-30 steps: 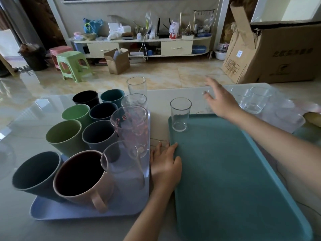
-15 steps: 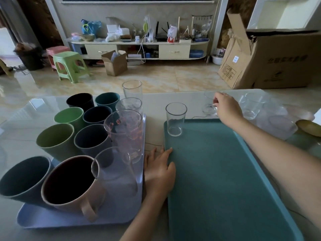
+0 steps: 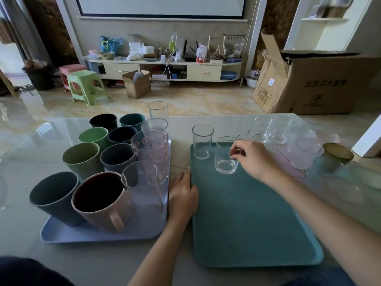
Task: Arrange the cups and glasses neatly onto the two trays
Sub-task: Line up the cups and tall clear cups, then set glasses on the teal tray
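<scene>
While the count stands partway, entries as follows.
Lavender tray (image 3: 61,234): judged full; coloured cups and tall clear glasses in rows.
Teal tray (image 3: 257,223): one glass (image 3: 202,141) standing at its far left corner; mostly bare.
Right hand (image 3: 255,157): pinches a second glass (image 3: 225,155) just beside the first, low over the tray.
Left hand (image 3: 182,195): fingers straight, resting between the trays.
Loose glasses (image 3: 274,130): outstanding, on the table beyond the teal tray.
</scene>
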### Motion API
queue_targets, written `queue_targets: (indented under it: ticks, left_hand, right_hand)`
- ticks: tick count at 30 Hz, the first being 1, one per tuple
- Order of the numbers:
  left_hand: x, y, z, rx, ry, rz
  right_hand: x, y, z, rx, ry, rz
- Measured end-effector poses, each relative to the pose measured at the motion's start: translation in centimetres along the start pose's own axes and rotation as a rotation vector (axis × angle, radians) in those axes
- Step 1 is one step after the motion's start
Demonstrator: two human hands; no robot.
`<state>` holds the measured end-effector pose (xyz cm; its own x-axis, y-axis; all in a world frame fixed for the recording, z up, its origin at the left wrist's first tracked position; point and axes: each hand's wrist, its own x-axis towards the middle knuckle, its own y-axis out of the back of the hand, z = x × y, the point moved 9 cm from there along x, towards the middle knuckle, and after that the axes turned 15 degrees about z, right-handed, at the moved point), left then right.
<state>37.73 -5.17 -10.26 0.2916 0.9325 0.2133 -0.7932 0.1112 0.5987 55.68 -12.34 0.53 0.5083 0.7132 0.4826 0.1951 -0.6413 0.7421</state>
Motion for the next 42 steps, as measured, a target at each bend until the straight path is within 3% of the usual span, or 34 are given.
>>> queue_targets:
  ticks: [9,15,21,25,28,31,37,42]
  left_hand:
    - [0.3,-0.2,0.0,0.066,-0.035,0.047]
    - [0.4,-0.1,0.1,0.046,-0.053,0.078]
    - [0.5,-0.2,-0.2,0.027,-0.053,0.091]
    - [0.8,-0.4,-0.5,0.004,-0.029,0.081]
    - [1.0,-0.5,-0.5,-0.015,-0.037,0.089]
    - [1.4,-0.7,-0.9,-0.055,0.021,0.090]
    - [1.8,-1.0,-1.3,-0.057,0.025,0.110]
    - [1.9,-1.2,-1.6,-0.046,0.038,0.116]
  right_hand:
    - [-0.8,-5.1,-2.8,0.027,0.078,-0.159]
    - [-0.9,-5.7,-3.6,0.036,0.119,-0.151]
    - [-0.7,-4.6,-3.5,0.123,0.138,-0.297]
    - [2.6,-0.5,1.2,0.302,-0.040,-0.066]
    - [5.3,1.2,7.5,0.096,-0.142,0.128]
    - [7.7,0.3,12.3,-0.077,-0.226,0.092]
    - [10.9,-2.6,15.9,-0.305,-0.319,0.084]
    - [12.1,-3.4,17.1,-0.408,-0.334,0.189]
